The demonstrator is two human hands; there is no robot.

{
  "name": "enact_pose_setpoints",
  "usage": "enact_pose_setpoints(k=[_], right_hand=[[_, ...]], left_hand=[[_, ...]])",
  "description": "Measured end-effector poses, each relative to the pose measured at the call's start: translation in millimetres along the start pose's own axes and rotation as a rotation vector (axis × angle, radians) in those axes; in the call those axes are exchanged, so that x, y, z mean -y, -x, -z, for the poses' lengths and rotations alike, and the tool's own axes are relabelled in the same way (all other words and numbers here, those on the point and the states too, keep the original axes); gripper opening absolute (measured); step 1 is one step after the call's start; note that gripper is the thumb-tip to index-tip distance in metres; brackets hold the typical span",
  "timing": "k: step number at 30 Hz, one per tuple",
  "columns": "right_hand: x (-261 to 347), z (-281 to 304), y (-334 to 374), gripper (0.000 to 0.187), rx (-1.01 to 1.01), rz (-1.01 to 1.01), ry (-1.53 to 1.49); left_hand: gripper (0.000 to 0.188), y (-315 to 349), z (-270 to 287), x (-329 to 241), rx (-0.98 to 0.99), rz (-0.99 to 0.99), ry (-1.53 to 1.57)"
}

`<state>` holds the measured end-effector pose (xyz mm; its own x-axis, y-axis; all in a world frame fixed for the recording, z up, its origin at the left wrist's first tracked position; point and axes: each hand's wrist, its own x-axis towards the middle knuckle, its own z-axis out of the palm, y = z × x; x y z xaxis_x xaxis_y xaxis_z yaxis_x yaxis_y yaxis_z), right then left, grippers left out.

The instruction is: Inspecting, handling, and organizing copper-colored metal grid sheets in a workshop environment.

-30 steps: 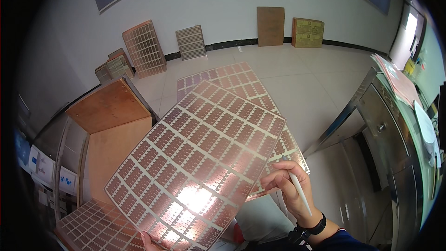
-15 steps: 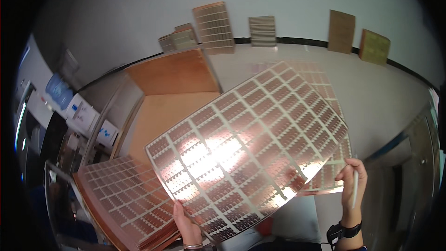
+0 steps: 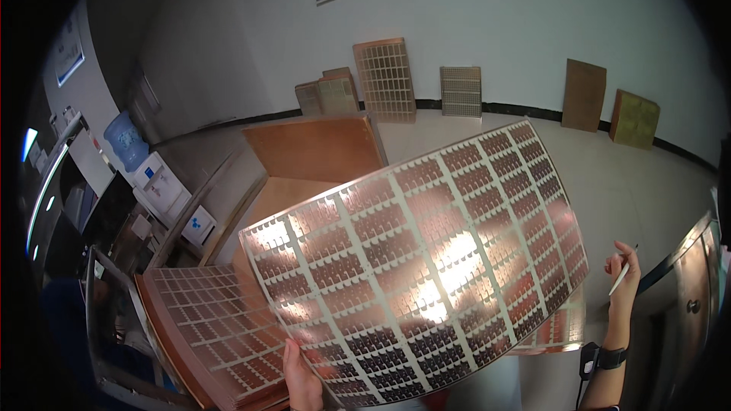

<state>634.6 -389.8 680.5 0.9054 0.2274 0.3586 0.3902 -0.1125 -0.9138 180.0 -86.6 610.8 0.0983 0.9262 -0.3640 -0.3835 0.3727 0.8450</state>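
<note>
My left hand (image 3: 301, 379) grips the lower left edge of a large copper-coloured printed circuit panel (image 3: 411, 240). Pale strips divide its shiny face into rows of dark comb-like patterns, and the sheet is held tilted before me. Off its right edge, my right hand (image 3: 626, 278) is closed around a slim white pen (image 3: 618, 283), apart from the panel. Part of another copper panel (image 3: 565, 329) shows beneath the held one at lower right; the rest is hidden. To my left, a stack of similar panels (image 3: 217, 320) lies close by the left hand.
Behind the stack stands a wooden board (image 3: 316, 151) on a framed trolley (image 3: 221, 205). More panels (image 3: 386, 80) and a brown board (image 3: 584, 95) lean on the far wall. A water dispenser (image 3: 161, 183) is at left, a metal cabinet (image 3: 689, 312) at right.
The panel has turned and shifted right, its far right corner lowered, and the glare has moved across it. My right hand has drawn away from its edge to the right, keeping the pen.
</note>
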Motion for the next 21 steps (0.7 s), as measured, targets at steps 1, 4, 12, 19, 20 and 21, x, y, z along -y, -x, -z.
enact_pose_setpoints(k=[1, 4, 12, 19, 20, 21], right_hand=[[8, 1, -2, 0.022, 0.002, -0.014, -0.004], [17, 0, -7, 0.023, 0.017, -0.033, -0.053], [-30, 7, -33, 0.032, 0.107, 0.074, 0.018], [-20, 15, -48, 0.029, 0.248, -0.358, -0.151], [-19, 18, -53, 0.029, 0.248, -0.353, -0.148], [-20, 21, -54, 0.027, 0.257, -0.339, -0.175]], left_hand=[[0.035, -2, 1, 1, 0.003, 0.009, -0.003], [0.033, 18, -35, -17, -0.044, 0.047, -0.066], [0.034, 14, -31, -26, 0.155, 0.014, -0.041], [0.031, 6, -23, -38, 0.247, 0.056, -0.015], [0.031, 2, -24, -39, 0.248, 0.057, -0.009], [0.033, -2, -27, -41, 0.226, 0.026, -0.03]])
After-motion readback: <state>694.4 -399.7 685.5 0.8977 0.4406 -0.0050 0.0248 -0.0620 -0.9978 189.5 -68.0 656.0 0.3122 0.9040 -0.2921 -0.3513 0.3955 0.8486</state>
